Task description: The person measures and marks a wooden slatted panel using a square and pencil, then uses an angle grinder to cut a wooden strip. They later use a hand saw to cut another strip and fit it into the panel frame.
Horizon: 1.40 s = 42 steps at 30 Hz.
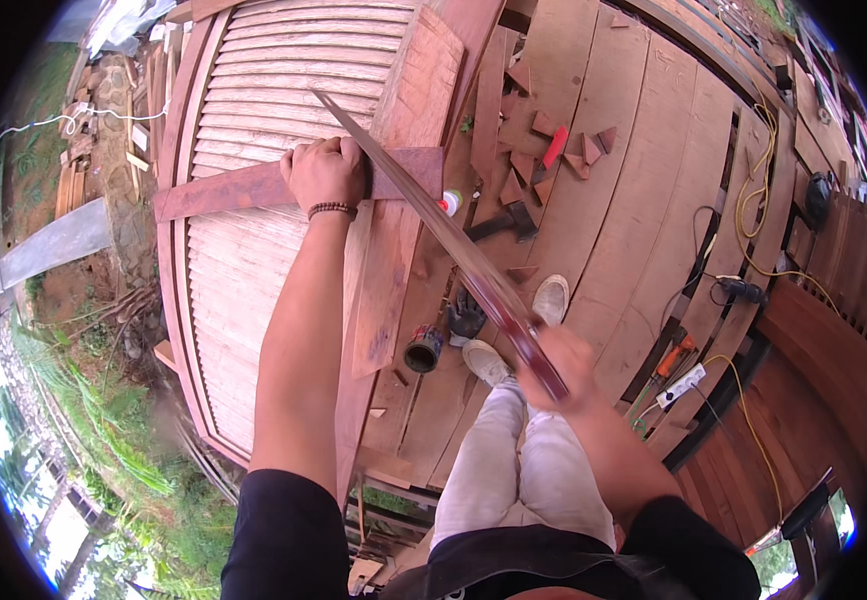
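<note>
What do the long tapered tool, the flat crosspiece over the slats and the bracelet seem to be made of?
Long tapered tool: probably steel, thin and grey-brown with a dull sheen; its dark red end looks glossy, perhaps varnished wood or plastic.
Crosspiece: apparently unfinished wood, reddish-brown, matte and mottled.
Bracelet: brown beads, possibly wooden; too small to tell.

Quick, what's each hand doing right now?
Left hand: closed over the reddish board.
Right hand: closed, holding what looks like a handsaw.
</note>
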Motion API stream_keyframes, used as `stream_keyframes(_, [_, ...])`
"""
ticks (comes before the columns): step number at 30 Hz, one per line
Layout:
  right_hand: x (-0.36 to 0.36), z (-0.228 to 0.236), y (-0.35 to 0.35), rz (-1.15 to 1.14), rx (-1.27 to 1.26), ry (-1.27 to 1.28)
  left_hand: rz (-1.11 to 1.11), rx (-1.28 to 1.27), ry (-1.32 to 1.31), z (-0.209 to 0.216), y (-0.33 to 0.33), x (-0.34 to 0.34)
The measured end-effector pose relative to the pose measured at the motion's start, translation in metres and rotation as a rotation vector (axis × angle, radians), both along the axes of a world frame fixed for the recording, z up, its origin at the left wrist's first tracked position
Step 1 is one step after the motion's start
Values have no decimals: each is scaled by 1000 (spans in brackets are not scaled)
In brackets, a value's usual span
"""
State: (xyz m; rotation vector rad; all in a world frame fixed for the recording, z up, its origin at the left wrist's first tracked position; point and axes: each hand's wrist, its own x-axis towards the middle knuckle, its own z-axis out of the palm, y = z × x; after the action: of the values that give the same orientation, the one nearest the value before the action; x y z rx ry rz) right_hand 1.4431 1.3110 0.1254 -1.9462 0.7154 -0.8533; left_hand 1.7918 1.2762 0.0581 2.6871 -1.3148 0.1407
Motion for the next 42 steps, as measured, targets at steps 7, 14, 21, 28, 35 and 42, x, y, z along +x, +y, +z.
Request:
stream_keyframes(7, [11,-12,-21,91,29,-43,-23,-46,-9,4,-3,0])
stream_keyframes(14, [-79,26,23,49,85,-32,48,46,16,11,7,3])
stream_keyframes(21, [42,-13,-36,41,113,-23,-45,-49,-28,-5,-10,-5])
stream_keyframes(28, [-108,21,24,119,183,-22,41,59,-36,13,4,4])
stream_keyframes(35, [12,-13,-19,34,134,-65,4,73,-16,1,1,2])
stream_keyframes(42, [-51,-24,0,84,-55,-47,10,103,23,5,10,4])
